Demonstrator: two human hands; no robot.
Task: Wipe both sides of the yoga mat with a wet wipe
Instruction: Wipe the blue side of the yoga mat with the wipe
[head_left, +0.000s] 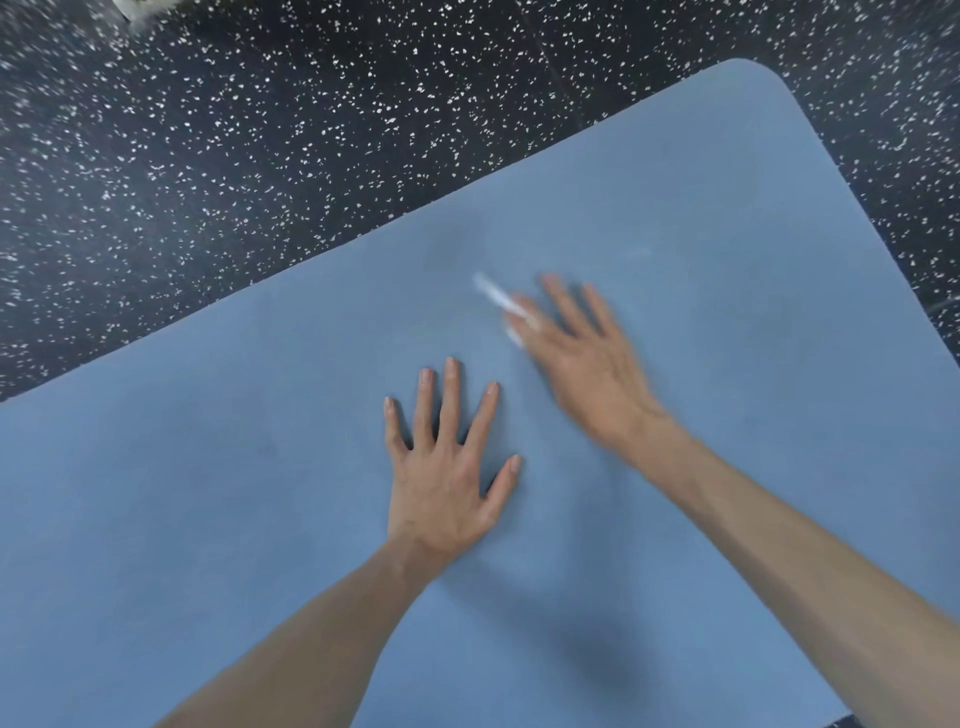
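So the blue yoga mat (675, 218) is lying flat on a dark speckled floor (260, 156), one rounded corner out past the fingertips. The left hand (447, 478) is planted palm down with fingers spread straight and holding nothing; I'd guess it's there to pin the mat so it doesn't slide or bunch. The right hand (582, 358) is blurry, fingers stretched out flat and pressing the wet wipe (498, 299) down onto the mat. The white wipe pokes out just beyond the index finger side. A faint darker patch sits just ahead of it, probably damp. No logos or writing anywhere that I can read.
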